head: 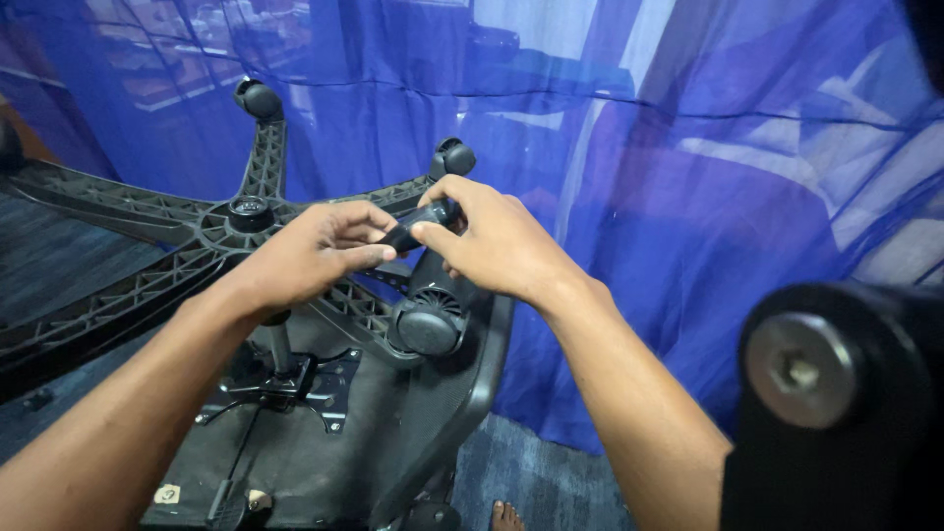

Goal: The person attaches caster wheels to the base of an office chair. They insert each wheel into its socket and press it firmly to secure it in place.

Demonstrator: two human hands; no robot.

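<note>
**Both hands grip a caster at one arm of an upturned chair base**

Nearest the camera, at the lower right, a blurred black part with a round metal bolt head (798,370) fills the corner, well to the right of the fingers. Below the hands lies the dark underside of the chair seat (393,442), with its metal mechanism plate (285,383) under the left wrist. A bare foot (506,514) shows on the blue-grey carpet floor (551,482), below the right forearm.

The left hand (310,251) and the right hand (492,241) meet over a black caster (431,313). Its wheel hangs just beneath the fingers; its slim black stem (418,224) is pinched between the left fingers (369,256) and the right thumb and fingers (438,234), both clenched on it.

Beyond the fingers spreads the black five-arm chair base (147,211), with its centre hub (250,210) just left of the left hand. Two more casters sit at arm tips: one (454,157) right above the right hand, another (258,98) farther up and left. Behind everything hangs sheer blue netting (688,197).
</note>
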